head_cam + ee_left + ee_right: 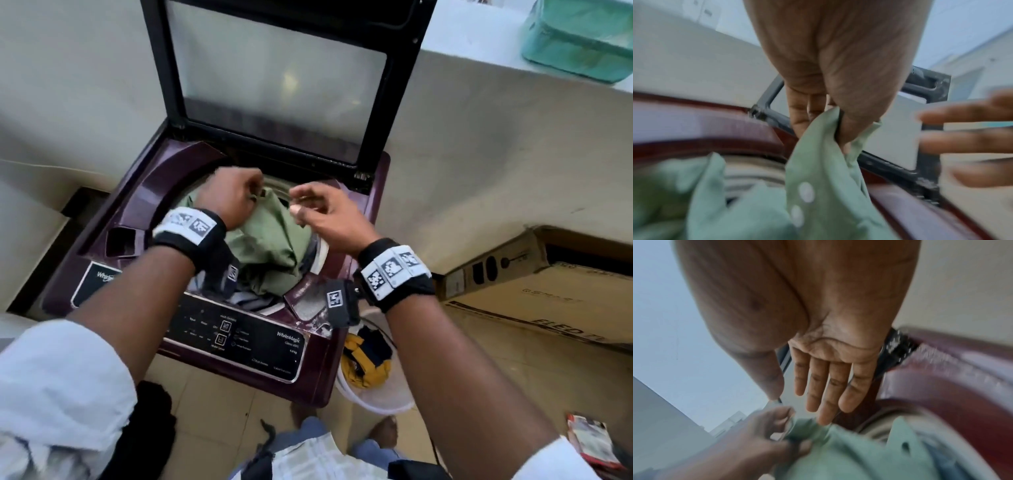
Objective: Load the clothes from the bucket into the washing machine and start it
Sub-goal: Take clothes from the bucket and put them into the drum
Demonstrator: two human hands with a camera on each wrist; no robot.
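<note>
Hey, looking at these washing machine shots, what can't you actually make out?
- Head view: control panel labels too small to read.
- Head view: white bucket partly hidden by the right arm; its remaining clothes can't be counted.
- Head view: drum depth hidden under the green shirt.
- Left wrist view: right hand blurred, cut by the edge.

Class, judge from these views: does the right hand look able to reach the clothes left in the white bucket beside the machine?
Probably yes. The right hand is open and holds nothing, and the white bucket stands uncovered beside the washing machine, below that forearm, with nothing over the yellow and dark clothes.
</note>
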